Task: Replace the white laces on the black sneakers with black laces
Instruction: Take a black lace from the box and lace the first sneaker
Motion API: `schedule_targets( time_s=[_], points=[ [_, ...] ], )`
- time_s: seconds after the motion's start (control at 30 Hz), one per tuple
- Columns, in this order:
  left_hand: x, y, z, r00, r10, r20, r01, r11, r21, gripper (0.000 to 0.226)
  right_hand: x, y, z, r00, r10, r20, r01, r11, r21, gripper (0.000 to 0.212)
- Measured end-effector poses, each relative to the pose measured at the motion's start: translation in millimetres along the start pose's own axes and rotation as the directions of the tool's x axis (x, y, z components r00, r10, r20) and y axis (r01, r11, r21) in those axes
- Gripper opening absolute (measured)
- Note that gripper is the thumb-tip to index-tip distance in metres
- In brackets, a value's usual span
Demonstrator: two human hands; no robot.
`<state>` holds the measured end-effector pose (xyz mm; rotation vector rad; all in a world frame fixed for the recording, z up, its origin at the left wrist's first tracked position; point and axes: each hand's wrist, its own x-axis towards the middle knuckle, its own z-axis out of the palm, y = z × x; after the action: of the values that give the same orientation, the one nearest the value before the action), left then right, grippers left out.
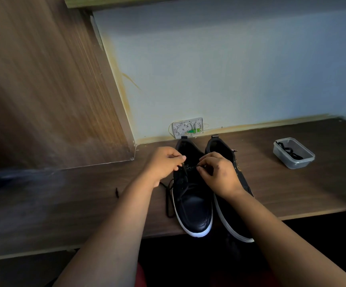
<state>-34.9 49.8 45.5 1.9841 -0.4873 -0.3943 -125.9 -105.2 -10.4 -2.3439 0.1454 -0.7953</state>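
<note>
Head view, right sneaker [233, 220] half hidden by forearm, eyelets indistinct

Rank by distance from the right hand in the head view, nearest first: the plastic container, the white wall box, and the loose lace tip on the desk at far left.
From the right hand:
1. White wall box, behind the sneakers, against the wall.
2. Plastic container, to the right on the desk, black lace inside.
3. Loose lace tip, left, past the left hand.

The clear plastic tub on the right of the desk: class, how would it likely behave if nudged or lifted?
The clear plastic tub looks thin-walled and holds only a black lace, so it is probably light and would slide on the desk rather than tip, being low and wide. It has no lid, so the floppy lace could spill if tilted.
</note>
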Motion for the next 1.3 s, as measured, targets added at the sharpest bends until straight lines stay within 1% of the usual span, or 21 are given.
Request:
schedule_targets(
  time_s=[0.07,0.13,0.23,0.3,0.37,0.4,0.43,0.53,0.63,0.7,0.77,0.83,0.93,1.0,1.03,1.07,1.1,1.13,1.2,1.23,1.3],
  points=[
    [-2.5,3.8,-7.2,1.000,-0.007,-0.016,0.006,0.998,-0.067,0.007,-0.1,0.1,0.1,1.000,0.009,0.001,-0.009,1.000,0.006,0.003],
    [-4.5,7.4,-9.8,0.997,-0.077,-0.012,0.073,0.977,-0.202,0.013,-0.1,-0.9,-0.5,1.000,0.021,0.002,-0.021,1.000,0.013,0.003],
    [-9.1,15.1,-8.6,0.976,-0.194,0.097,0.217,0.884,-0.413,0.018,0.0,-2.0,-1.4,0.999,0.031,0.017,-0.031,0.999,0.028,0.005],
    [-13.8,20.9,-5.6,0.965,-0.189,0.180,0.255,0.836,-0.486,0.017,-1.2,-5.3,-3.6,0.998,0.023,0.060,-0.026,0.999,0.038,0.018],
    [-19.3,29.5,-2.4,0.974,-0.103,0.200,0.190,0.853,-0.487,0.016,-1.6,-11.7,-6.3,0.992,-0.005,0.128,-0.003,0.998,0.059,0.037],
    [-22.3,35.0,-0.8,0.980,-0.045,0.193,0.135,0.864,-0.484,0.015,-1.0,-15.9,-7.4,0.987,-0.015,0.161,0.002,0.997,0.081,0.042],
    [-25.4,41.2,0.1,0.982,0.015,0.190,0.082,0.866,-0.493,0.015,-0.1,-20.3,-8.6,0.982,-0.015,0.191,-0.006,0.994,0.109,0.042],
    [-34.5,60.0,-1.0,0.959,0.178,0.219,-0.023,0.824,-0.566,0.018,2.8,-31.3,-12.3,0.976,-0.008,0.217,-0.045,0.970,0.240,0.015],
    [-40.9,69.6,-6.2,0.935,0.280,0.219,-0.091,0.784,-0.613,0.021,6.9,-31.1,-22.5,0.992,0.057,0.110,-0.087,0.952,0.294,0.017],
    [-42.9,71.9,-8.8,0.929,0.314,0.194,-0.131,0.771,-0.623,0.023,9.5,-27.4,-33.2,0.996,0.088,-0.004,-0.085,0.969,0.234,0.013],
    [-43.3,74.8,-11.3,0.931,0.337,0.141,-0.162,0.728,-0.667,0.025,10.6,-22.7,-44.0,0.991,0.120,-0.054,-0.107,0.974,0.198,0.014],
    [-43.3,79.6,-15.4,0.932,0.356,0.061,-0.204,0.657,-0.726,0.025,11.9,-18.8,-53.7,0.981,0.183,-0.061,-0.161,0.952,0.261,0.014],
    [-43.0,87.5,-26.8,0.922,0.379,-0.081,-0.290,0.534,-0.795,0.023,16.1,-12.1,-68.3,0.957,0.264,-0.122,-0.207,0.912,0.355,0.009],
    [-41.5,89.6,-36.0,0.921,0.363,-0.144,-0.318,0.482,-0.817,0.025,17.4,-8.7,-77.4,0.942,0.311,-0.128,-0.226,0.868,0.442,0.009],
    [-40.1,88.8,-39.0,0.923,0.349,-0.161,-0.326,0.489,-0.809,0.025,17.3,-7.4,-80.6,0.936,0.333,-0.111,-0.235,0.830,0.506,0.011],
    [-38.4,86.6,-39.9,0.926,0.337,-0.170,-0.334,0.523,-0.784,0.025,16.6,-6.6,-82.4,0.932,0.354,-0.082,-0.248,0.785,0.568,0.012],
    [-36.7,83.5,-38.1,0.928,0.328,-0.175,-0.345,0.586,-0.733,0.025,15.8,-5.0,-81.8,0.927,0.372,-0.048,-0.268,0.748,0.607,0.013],
    [-35.2,79.9,-34.3,0.929,0.323,-0.179,-0.359,0.673,-0.647,0.025,15.0,-5.0,-79.9,0.923,0.385,-0.012,-0.294,0.726,0.622,0.012],
    [-33.0,73.5,-23.0,0.930,0.333,-0.158,-0.368,0.833,-0.413,0.025,13.0,-8.1,-71.3,0.912,0.405,0.069,-0.355,0.691,0.630,0.012],
    [-32.9,72.0,-16.7,0.932,0.343,-0.120,-0.363,0.873,-0.327,0.025,11.7,-12.3,-66.4,0.902,0.412,0.128,-0.387,0.642,0.662,0.016],
    [-35.0,72.2,-4.6,0.933,0.360,-0.006,-0.349,0.900,-0.260,0.025,9.0,-24.8,-60.2,0.862,0.376,0.341,-0.490,0.440,0.752,0.030]
  ],
)
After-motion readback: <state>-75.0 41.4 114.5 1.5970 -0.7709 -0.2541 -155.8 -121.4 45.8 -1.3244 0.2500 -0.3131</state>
